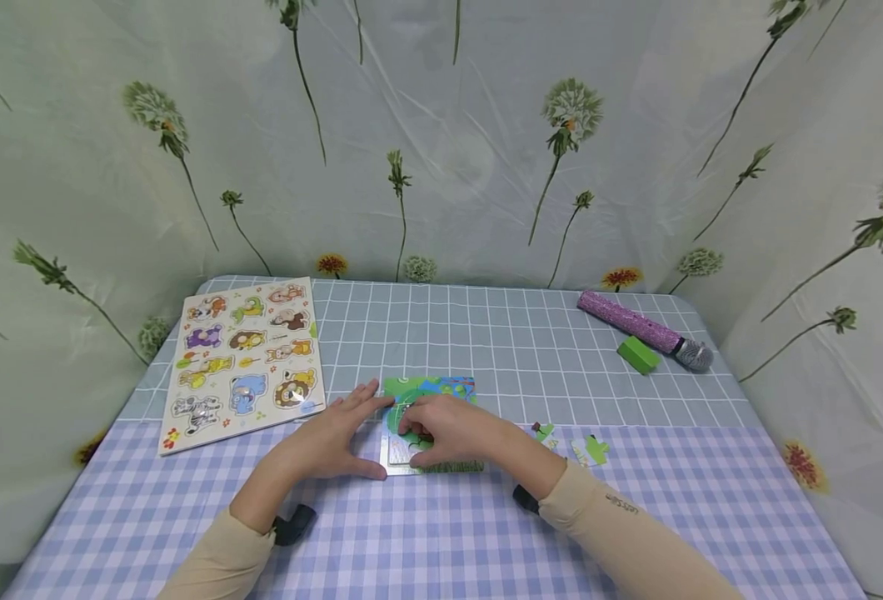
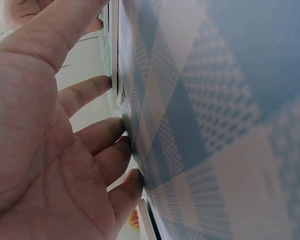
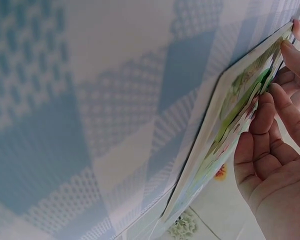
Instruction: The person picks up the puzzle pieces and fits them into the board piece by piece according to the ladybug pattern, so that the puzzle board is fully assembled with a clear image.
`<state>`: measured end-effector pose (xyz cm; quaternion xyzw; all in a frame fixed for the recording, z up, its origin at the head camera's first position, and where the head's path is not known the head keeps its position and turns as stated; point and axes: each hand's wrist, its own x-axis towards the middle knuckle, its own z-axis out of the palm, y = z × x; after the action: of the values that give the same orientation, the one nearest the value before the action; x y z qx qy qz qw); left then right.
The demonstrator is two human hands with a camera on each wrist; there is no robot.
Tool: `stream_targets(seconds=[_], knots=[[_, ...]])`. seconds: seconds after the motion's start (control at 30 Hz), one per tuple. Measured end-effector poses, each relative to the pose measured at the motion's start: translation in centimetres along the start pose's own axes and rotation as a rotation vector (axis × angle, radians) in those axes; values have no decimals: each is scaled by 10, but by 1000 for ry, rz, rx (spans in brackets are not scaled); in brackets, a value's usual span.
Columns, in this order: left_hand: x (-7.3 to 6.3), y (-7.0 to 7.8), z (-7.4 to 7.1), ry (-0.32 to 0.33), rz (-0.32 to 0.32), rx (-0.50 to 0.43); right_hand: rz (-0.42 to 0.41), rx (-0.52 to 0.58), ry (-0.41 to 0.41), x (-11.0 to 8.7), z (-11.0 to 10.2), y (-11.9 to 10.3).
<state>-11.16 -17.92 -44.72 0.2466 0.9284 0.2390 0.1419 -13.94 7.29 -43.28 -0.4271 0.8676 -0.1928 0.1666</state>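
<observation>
A small jigsaw puzzle board (image 1: 464,467) with green and blue printing lies flat on the checked cloth. My left hand (image 1: 334,433) is spread beside it, thumb at its lower left corner and index finger at its left edge. Over the board, my right hand (image 1: 452,427) bends its fingers and pinches a green puzzle piece (image 3: 264,78) between thumb and fingertips. That hand hides much of the picture. To the right lie loose puzzle pieces, one with a bright green part (image 1: 596,450) and another partly behind the right forearm (image 1: 544,432).
A wooden animal peg puzzle (image 1: 243,362) lies at the left. At the back right are a green block (image 1: 638,355) and a glittery pink microphone (image 1: 632,323). A flower-printed curtain (image 1: 456,150) hangs behind the table.
</observation>
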Motion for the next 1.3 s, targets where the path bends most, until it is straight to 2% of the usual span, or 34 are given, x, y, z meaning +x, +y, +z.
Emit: stream_targets(seconds=[0.7, 1.3], knots=[[0, 0, 1, -6, -9, -3, -36, 7, 24, -2, 0, -3], [-1, -2, 2, 6, 8, -2, -7, -14, 43, -2, 3, -3]])
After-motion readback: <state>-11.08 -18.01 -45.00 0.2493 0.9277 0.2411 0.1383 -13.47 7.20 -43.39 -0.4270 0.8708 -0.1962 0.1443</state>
